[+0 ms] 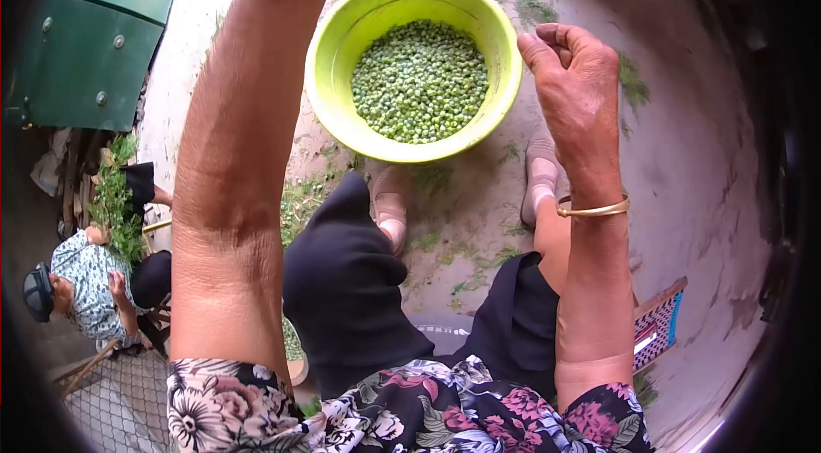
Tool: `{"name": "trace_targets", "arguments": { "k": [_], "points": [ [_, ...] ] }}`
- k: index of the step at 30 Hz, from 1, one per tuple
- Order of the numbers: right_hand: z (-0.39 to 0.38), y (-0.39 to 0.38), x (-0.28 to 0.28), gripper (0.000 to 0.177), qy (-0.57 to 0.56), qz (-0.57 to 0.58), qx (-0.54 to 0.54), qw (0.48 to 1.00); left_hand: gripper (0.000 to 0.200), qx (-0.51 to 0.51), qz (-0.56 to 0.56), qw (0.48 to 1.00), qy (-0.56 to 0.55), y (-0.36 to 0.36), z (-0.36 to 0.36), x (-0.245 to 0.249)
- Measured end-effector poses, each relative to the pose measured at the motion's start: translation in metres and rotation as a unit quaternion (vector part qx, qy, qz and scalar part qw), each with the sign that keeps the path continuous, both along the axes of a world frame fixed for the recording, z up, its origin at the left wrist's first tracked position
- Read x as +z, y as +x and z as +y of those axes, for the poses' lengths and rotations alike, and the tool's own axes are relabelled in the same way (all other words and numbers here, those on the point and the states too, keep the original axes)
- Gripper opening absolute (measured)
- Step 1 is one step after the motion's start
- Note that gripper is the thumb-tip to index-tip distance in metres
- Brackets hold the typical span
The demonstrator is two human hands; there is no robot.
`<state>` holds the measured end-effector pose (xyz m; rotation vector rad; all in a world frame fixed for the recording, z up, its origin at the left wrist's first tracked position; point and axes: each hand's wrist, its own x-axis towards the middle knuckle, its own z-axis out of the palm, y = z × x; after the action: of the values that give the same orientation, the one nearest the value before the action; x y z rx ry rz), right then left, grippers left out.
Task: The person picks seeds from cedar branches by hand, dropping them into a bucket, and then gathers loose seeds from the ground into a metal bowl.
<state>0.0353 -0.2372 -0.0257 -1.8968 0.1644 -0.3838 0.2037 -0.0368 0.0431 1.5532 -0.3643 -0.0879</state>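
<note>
A lime-green bowl (328, 59) stands on the concrete ground in front of me, about half full of shelled green peas (419, 81). My right hand (575, 81) hovers just right of the bowl's rim, fingers curled into a loose fist with the thumb pressed against them; nothing shows in it. A thin gold bangle (594, 211) circles that wrist. My left forearm (239, 153) reaches up past the top edge of the picture, left of the bowl, so the left hand itself is cut off.
My feet in pale slippers (390, 207) rest just below the bowl. Green plant scraps (299, 201) litter the ground. Another person (85, 286) sits at the far left with a bundle of green stalks (115, 201). A green metal object (94, 42) stands top left.
</note>
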Motion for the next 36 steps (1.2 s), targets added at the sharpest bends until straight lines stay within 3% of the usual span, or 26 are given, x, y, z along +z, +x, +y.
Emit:
{"name": "trace_targets", "arguments": {
  "k": [1, 3, 6, 7, 8, 9, 13, 15, 18, 20, 21, 23, 25, 26, 28, 29, 31, 33, 36],
  "points": [
    [0.002, -0.001, 0.000, 0.031, -0.001, 0.004, 0.008, 1.000, 0.072, -0.055, -0.058, 0.997, -0.007, -0.013, 0.015, -0.018],
    [0.008, -0.003, -0.002, 0.030, -0.008, 0.007, 0.034, 0.999, 0.030, -0.089, -0.062, 0.980, 0.165, -0.049, 0.040, -0.047],
    [0.020, -0.011, 0.000, 0.030, -0.028, 0.027, 0.059, 0.997, 0.034, 0.060, 0.053, 0.960, 0.269, -0.134, 0.105, -0.120],
    [0.024, -0.013, 0.000, 0.030, -0.047, 0.036, 0.059, 0.996, 0.033, 0.117, 0.110, 0.958, 0.240, -0.162, 0.130, -0.153],
    [0.028, -0.015, -0.002, 0.030, -0.047, 0.038, 0.076, 0.995, 0.032, 0.176, 0.193, 0.958, 0.119, -0.195, 0.147, -0.180],
    [0.031, -0.016, -0.004, 0.031, -0.081, 0.055, 0.082, 0.992, 0.029, 0.269, 0.282, 0.915, 0.098, -0.227, 0.168, -0.212],
    [0.048, -0.022, -0.016, 0.031, -0.112, 0.110, 0.116, 0.981, 0.011, 0.438, 0.420, 0.794, 0.037, -0.365, 0.224, -0.320],
    [0.057, -0.023, -0.023, 0.030, -0.123, 0.139, 0.144, 0.972, 0.008, 0.478, 0.498, 0.723, 0.022, -0.417, 0.232, -0.359],
    [0.073, -0.024, -0.031, 0.028, -0.161, 0.149, 0.175, 0.960, 0.008, 0.502, 0.520, 0.691, 0.016, -0.453, 0.224, -0.391],
    [0.081, -0.022, -0.036, 0.027, -0.160, 0.151, 0.188, 0.957, 0.011, 0.433, 0.505, 0.736, 0.126, -0.457, 0.222, -0.411],
    [0.086, -0.021, -0.038, 0.026, -0.153, 0.148, 0.192, 0.958, 0.011, 0.435, 0.511, 0.731, 0.124, -0.452, 0.219, -0.418],
    [0.094, -0.019, -0.041, 0.026, -0.161, 0.157, 0.194, 0.955, 0.024, 0.409, 0.274, 0.788, 0.370, -0.427, 0.208, -0.434],
    [0.100, -0.018, -0.042, 0.025, -0.171, 0.163, 0.192, 0.953, 0.031, 0.381, 0.337, 0.812, 0.287, -0.386, 0.196, -0.410],
    [0.102, -0.017, -0.043, 0.026, -0.190, 0.169, 0.203, 0.946, 0.031, 0.380, 0.340, 0.812, 0.285, -0.374, 0.193, -0.420],
    [0.104, -0.017, -0.046, 0.027, -0.211, 0.178, 0.216, 0.937, 0.032, 0.350, 0.251, 0.849, 0.307, -0.357, 0.187, -0.436],
    [0.105, -0.017, -0.047, 0.027, -0.213, 0.178, 0.218, 0.935, 0.032, 0.350, 0.254, 0.848, 0.306, -0.353, 0.187, -0.440],
    [0.107, -0.017, -0.048, 0.026, -0.216, 0.179, 0.224, 0.933, 0.041, 0.251, 0.334, 0.793, 0.443, -0.345, 0.186, -0.434],
    [0.111, -0.018, -0.049, 0.026, -0.204, 0.163, 0.216, 0.941, 0.045, 0.256, 0.337, 0.800, 0.425, -0.357, 0.180, -0.421],
    [0.113, -0.020, -0.048, 0.026, -0.201, 0.170, 0.216, 0.940, 0.038, 0.256, 0.233, 0.862, 0.371, -0.388, 0.171, -0.409]
  ]
}}
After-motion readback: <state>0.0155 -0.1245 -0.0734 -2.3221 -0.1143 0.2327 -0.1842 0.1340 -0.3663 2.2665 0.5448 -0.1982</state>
